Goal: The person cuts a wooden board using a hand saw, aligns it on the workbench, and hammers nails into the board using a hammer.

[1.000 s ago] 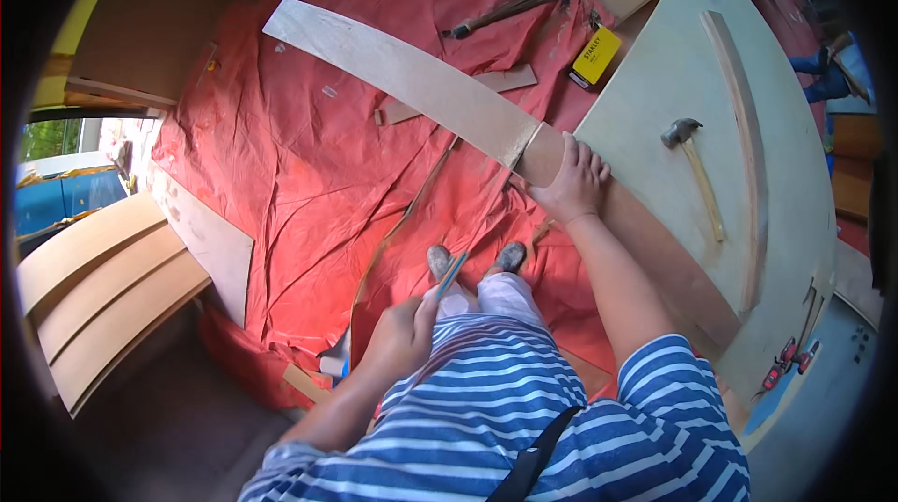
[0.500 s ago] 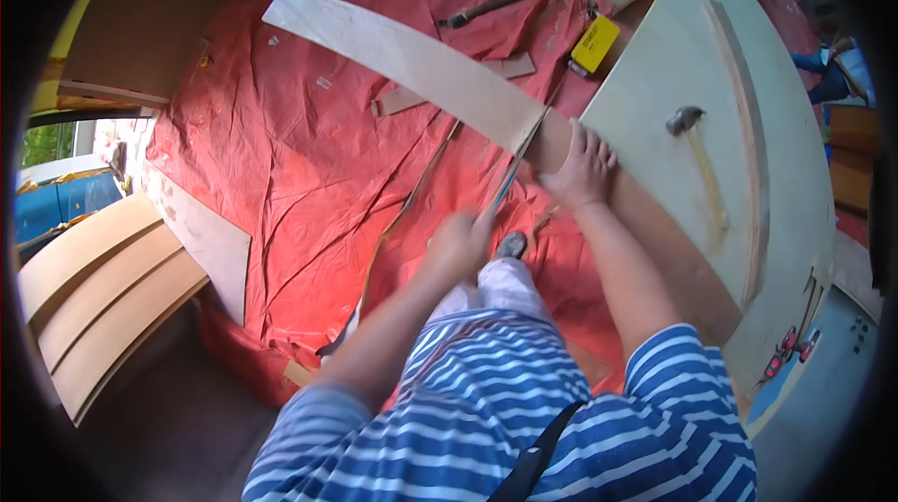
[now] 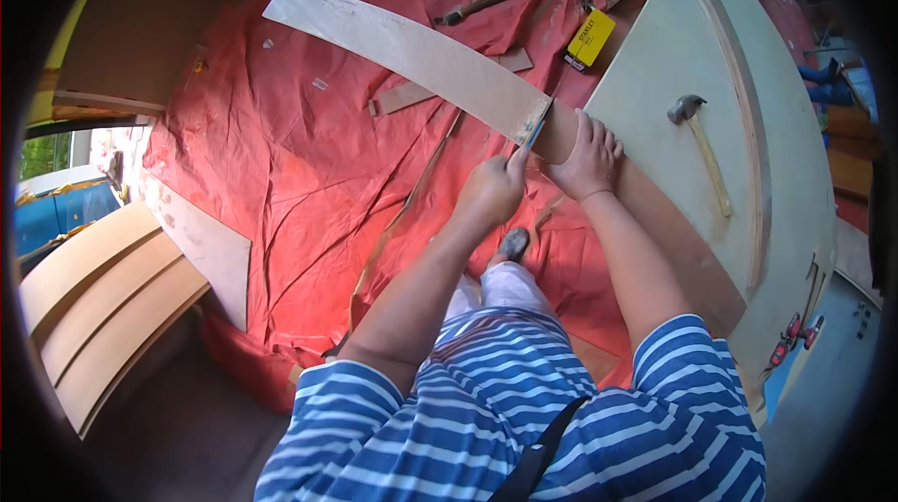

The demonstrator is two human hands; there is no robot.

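A long plywood board [image 3: 412,43] runs from the upper left toward the lower right, its right part lying along the edge of a pale tabletop [image 3: 645,81]. Closed around the handle of a handsaw [image 3: 536,134] is my left hand [image 3: 493,191]. The saw's thin blade crosses the board just left of my other hand, and most of it is hidden by the wood and my fist. Beside the cut, my right hand [image 3: 591,160] grips the board, fingers over its top and thumb along the near edge.
On the tabletop lie a hammer [image 3: 706,151] and a narrow wooden strip [image 3: 748,128]. A yellow box [image 3: 590,39] sits past the table edge. Red sheeting [image 3: 309,156] covers the floor, with wood offcuts [image 3: 402,98] on it. Curved panels [image 3: 112,287] are stacked at left.
My left hand has moved forward and to the right, up to the board, so less of the saw shows below it. My right hand keeps its place on the board.
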